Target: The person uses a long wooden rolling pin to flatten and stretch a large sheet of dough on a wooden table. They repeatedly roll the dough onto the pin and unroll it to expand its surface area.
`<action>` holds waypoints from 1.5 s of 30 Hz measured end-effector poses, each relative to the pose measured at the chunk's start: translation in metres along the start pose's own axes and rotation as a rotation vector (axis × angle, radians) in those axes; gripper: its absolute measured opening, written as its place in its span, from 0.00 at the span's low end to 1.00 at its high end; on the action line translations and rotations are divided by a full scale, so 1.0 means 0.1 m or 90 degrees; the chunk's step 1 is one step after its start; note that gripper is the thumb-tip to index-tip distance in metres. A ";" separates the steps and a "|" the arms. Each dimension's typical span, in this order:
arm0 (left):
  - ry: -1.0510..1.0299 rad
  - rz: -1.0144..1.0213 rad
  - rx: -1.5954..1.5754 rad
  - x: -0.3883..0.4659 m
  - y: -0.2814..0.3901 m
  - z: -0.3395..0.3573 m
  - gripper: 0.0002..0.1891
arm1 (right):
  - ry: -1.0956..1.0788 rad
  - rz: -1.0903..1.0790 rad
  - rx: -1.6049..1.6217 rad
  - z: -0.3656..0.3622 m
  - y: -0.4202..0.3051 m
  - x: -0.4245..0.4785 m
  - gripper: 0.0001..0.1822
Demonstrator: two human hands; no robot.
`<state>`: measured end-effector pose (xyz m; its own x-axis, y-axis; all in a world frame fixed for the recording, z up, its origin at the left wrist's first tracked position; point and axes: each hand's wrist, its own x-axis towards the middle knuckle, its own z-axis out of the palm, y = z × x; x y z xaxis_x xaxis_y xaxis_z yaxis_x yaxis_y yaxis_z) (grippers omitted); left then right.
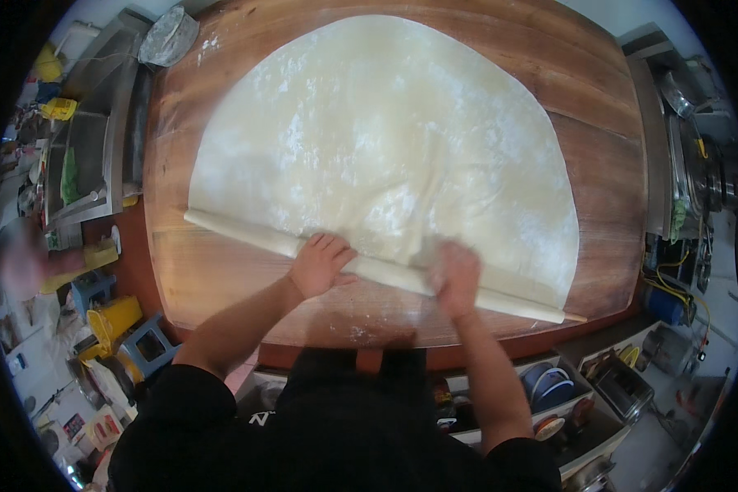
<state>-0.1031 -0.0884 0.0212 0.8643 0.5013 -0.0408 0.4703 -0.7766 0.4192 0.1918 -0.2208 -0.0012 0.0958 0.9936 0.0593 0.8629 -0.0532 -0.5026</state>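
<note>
A huge thin sheet of floured dough (369,123) covers most of a wooden work table (603,178). Its near edge is wrapped around a long rolling pin, whose bare wooden tip (575,318) pokes out at the right. The dough-covered roll (240,230) lies slantwise, its right end closer to me. My left hand (323,264) grips the roll left of its middle, fingers over the top and thumb on the near side. Farther right, my right hand (457,277) is closed over the roll, blurred by motion. Creases run through the sheet between and beyond my hands.
A flour-dusted metal pot (169,37) stands at the table's far left corner. Left are a steel sink (80,154), a person in a yellow sleeve (98,253) and a blue-grey stool (147,347). Open drawers (590,424) with containers lie near right, below the table edge.
</note>
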 end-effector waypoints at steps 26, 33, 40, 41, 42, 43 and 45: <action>0.139 -0.385 0.159 0.99 -1.23 -0.10 0.35 | -0.160 0.019 -0.041 -0.55 0.32 -0.70 0.30; -0.042 -0.067 0.051 -0.69 0.18 0.22 0.36 | 0.119 0.230 -0.261 -0.81 1.58 0.55 0.27; 0.063 0.004 0.188 0.13 -0.09 0.18 0.33 | 0.052 0.327 -0.302 -0.66 2.25 1.10 0.32; 0.034 0.003 0.162 0.25 -0.14 0.16 0.33 | 0.053 0.338 -0.306 -0.66 2.25 1.09 0.32; 0.005 0.002 0.137 0.33 -0.18 0.14 0.33 | 0.055 0.349 -0.309 -0.65 2.25 1.09 0.33; -0.020 0.006 0.115 0.41 -0.19 0.11 0.34 | 0.056 0.343 -0.307 -0.65 2.30 1.08 0.33; 0.020 0.037 0.150 0.45 -0.19 0.06 0.29 | 0.055 0.334 -0.304 -0.66 2.33 1.04 0.33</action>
<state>-0.0715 -0.0535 0.0057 0.8871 0.4615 0.0067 0.4513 -0.8704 0.1967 0.4359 -0.1361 -0.0554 0.5792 0.8151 -0.0087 0.8137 -0.5788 -0.0525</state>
